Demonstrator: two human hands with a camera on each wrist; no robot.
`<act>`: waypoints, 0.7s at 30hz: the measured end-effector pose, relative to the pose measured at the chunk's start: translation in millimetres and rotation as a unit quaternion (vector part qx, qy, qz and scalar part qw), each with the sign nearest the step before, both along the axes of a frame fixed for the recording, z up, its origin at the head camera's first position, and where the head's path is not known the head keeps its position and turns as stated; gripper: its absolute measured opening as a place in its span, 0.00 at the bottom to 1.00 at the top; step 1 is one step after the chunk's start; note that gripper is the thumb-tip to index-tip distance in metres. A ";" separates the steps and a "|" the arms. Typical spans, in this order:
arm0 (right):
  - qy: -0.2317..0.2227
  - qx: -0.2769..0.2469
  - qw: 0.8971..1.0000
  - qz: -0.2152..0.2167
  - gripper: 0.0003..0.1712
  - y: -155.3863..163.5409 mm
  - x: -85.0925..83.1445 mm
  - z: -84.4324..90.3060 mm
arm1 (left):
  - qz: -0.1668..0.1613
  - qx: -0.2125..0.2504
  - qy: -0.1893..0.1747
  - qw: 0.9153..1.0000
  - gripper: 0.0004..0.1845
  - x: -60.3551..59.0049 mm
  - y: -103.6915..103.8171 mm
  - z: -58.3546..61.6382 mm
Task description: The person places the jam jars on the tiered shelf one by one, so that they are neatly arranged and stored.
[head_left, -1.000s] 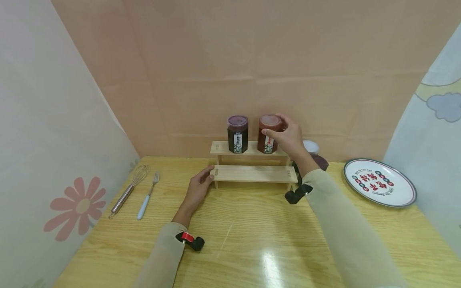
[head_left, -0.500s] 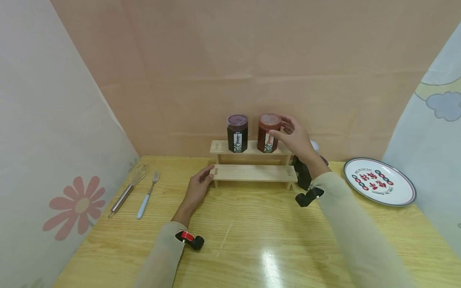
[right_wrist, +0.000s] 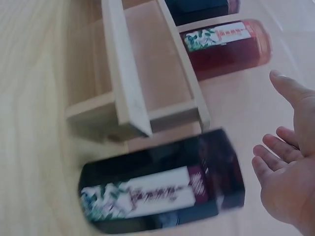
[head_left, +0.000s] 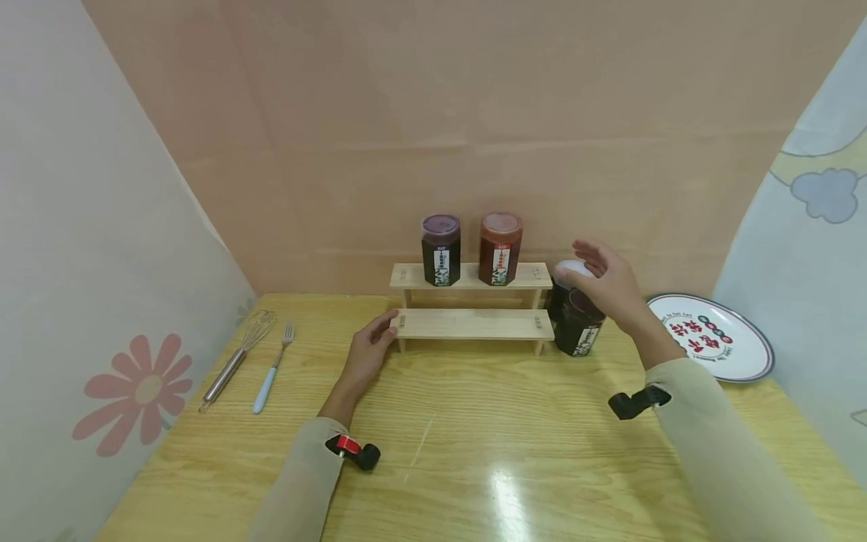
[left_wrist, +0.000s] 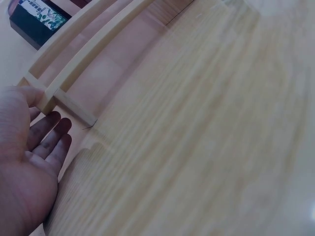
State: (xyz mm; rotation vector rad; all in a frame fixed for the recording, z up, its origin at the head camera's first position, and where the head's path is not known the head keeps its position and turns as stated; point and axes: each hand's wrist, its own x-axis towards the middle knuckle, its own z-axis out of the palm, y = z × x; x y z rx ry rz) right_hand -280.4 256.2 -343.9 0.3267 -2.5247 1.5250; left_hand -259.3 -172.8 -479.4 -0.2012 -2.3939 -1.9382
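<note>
A small two-tier wooden rack (head_left: 474, 324) stands against the back wall. My left hand (head_left: 366, 354) holds the left end of its lower tier between thumb and fingers, also visible in the left wrist view. On the upper tier stand a dark jar with a purple lid (head_left: 441, 252) and a reddish-brown jar (head_left: 500, 250), side by side and upright. My right hand (head_left: 606, 282) is raised off the rack, fingers apart and holding nothing. Just below it, a dark labelled jar (head_left: 578, 335) stands on the table right of the rack. Behind that is a white-lidded jar (head_left: 567, 272), partly hidden.
A white plate with red lettering (head_left: 738, 354) lies at the right, partly behind my right arm. On the left lie a metal whisk (head_left: 240, 357) and a fork with a pale blue handle (head_left: 271, 373). Cloth-covered walls border the wooden table (head_left: 460, 452).
My right hand has let go of the reddish-brown jar and moved right and slightly down, over the jars beside the rack. My left hand stays at the rack's end.
</note>
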 end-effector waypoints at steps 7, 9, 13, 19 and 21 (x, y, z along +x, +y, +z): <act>-0.023 0.017 1.000 -0.012 0.47 20.4 19.8 -17.5 | 0.002 0.000 0.000 1.000 0.22 0.0 0.8 -0.1; -0.022 0.022 0.999 -0.016 0.47 25.0 24.2 -23.4 | 0.001 0.001 -0.002 1.000 0.23 0.3 1.0 0.1; -0.018 0.020 0.999 -0.029 0.47 30.9 30.4 -38.1 | -0.001 0.002 -0.001 1.000 0.23 0.6 1.1 0.9; -0.027 -0.002 0.999 -0.034 0.47 31.1 33.9 -60.0 | 0.000 0.001 0.001 1.000 0.22 1.5 0.9 2.0; -0.028 -0.009 0.999 -0.038 0.48 29.9 34.5 -65.9 | -0.001 0.002 0.001 1.000 0.22 2.2 1.4 2.4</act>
